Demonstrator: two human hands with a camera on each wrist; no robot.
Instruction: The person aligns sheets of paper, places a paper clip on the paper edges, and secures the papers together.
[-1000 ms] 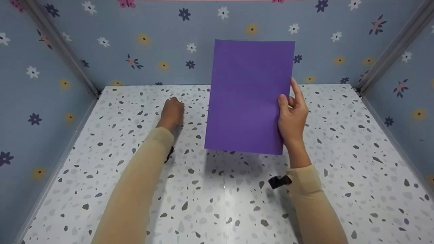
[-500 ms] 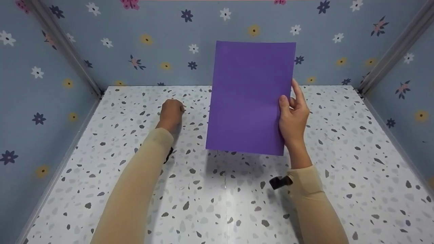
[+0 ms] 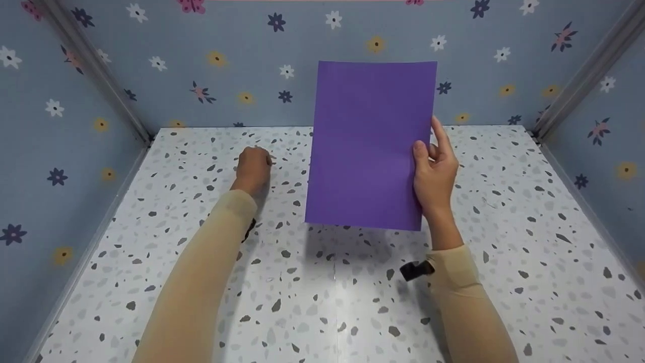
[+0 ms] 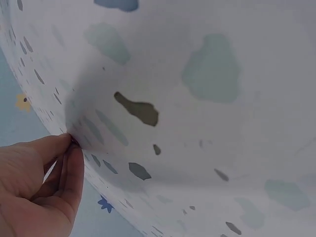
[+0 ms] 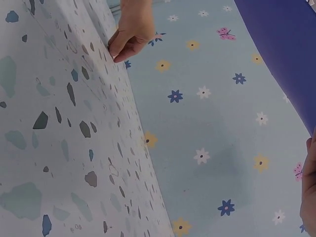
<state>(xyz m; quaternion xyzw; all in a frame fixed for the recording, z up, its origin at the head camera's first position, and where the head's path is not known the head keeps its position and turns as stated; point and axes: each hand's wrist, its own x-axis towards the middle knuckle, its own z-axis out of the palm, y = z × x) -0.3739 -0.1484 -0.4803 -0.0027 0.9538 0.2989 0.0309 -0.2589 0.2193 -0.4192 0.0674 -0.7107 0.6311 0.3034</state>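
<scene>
My right hand [image 3: 436, 176] holds a purple sheet of paper [image 3: 370, 146] by its right edge, with the thumb on the front and the other fingers behind. The sheet is raised above the table and tilted toward me. To its left, my left hand [image 3: 253, 169] is low at the terrazzo-patterned table [image 3: 282, 302]. In the left wrist view the fingertips of the left hand [image 4: 44, 182] meet at the table surface; a small dark spot shows between them, too small to identify. The right wrist view catches part of the purple sheet [image 5: 286, 54] and the right hand [image 5: 308, 192].
Blue flower-patterned walls [image 3: 166, 30] enclose the table at the back and on both sides. Grey metal posts [image 3: 95, 75] stand in the back corners. A black wrist strap [image 3: 417, 270] sits on the right forearm. The sheet casts a shadow on the table.
My left hand has turned and shifted slightly left, and its thumb side now shows more. The right hand keeps the purple sheet nearly still.
</scene>
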